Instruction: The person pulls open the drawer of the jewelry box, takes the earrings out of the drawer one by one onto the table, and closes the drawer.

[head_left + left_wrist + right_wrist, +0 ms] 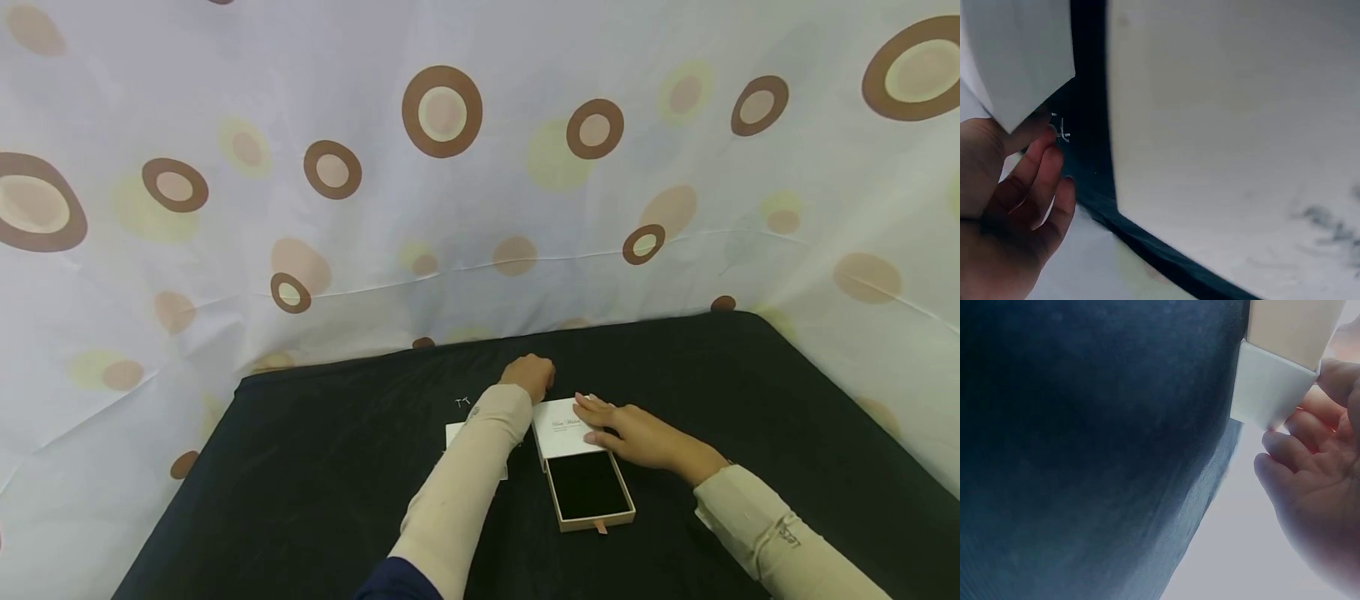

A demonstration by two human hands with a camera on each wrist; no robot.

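A white box sleeve [558,429] with small print lies on the black-covered table. Its tan drawer [590,492], lined in black and with a ribbon tab, sticks out toward me. My right hand [626,429] rests on top of the sleeve, fingers extended across it and thumb near its front edge. In the right wrist view, the fingertips lie at the far end of the sleeve [1266,387]. At the far left corner of the box is my left hand [528,377]. The left wrist view shows its fingers [1054,212] loosely bent, beside a white corner [1022,69].
A white card-like piece [453,433] is mostly hidden under my left forearm [457,492]. Small white bits [462,402] lie beyond it on the black cloth [345,467]. A patterned curtain [480,200] hangs behind the table.
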